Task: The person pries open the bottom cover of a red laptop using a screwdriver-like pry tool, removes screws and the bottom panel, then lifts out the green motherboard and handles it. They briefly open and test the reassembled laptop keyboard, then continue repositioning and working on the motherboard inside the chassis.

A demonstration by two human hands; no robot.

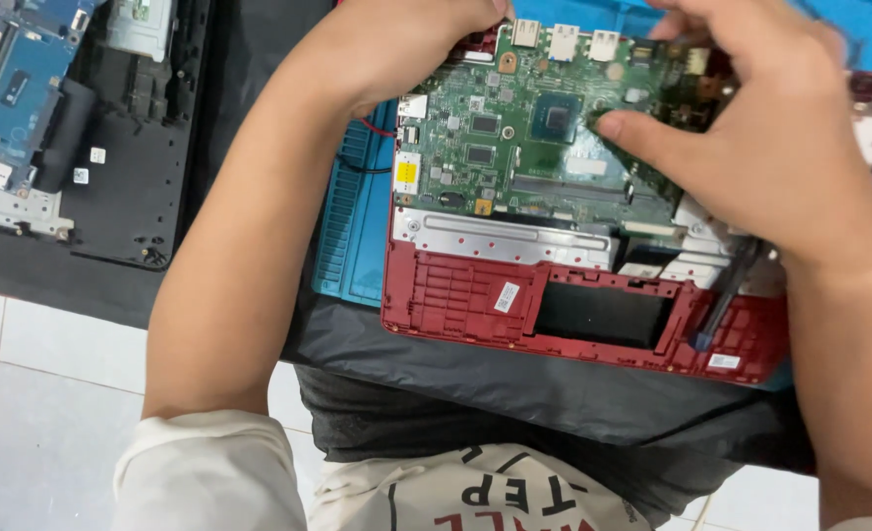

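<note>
A green laptop motherboard (pixel 514 138) lies in an opened red laptop chassis (pixel 455 295). My left hand (pixel 406 44) grips the board's far left edge, next to the row of metal ports (pixel 564 41). My right hand (pixel 760 128) holds the board's right side, its thumb pressed on the board's face near the square dark chip (pixel 557 118). The board's right end is hidden under this hand. A thin dark tool with a blue tip (pixel 719 307) slants across the chassis below my right wrist; whether the hand holds it is unclear.
The chassis rests on a blue ribbed work mat (pixel 352 226) over a black cloth (pixel 514 379). At the far left lies another opened black laptop (pixel 126 187) with a blue circuit board (pixel 13 79). White floor tiles (pixel 32 393) show at lower left.
</note>
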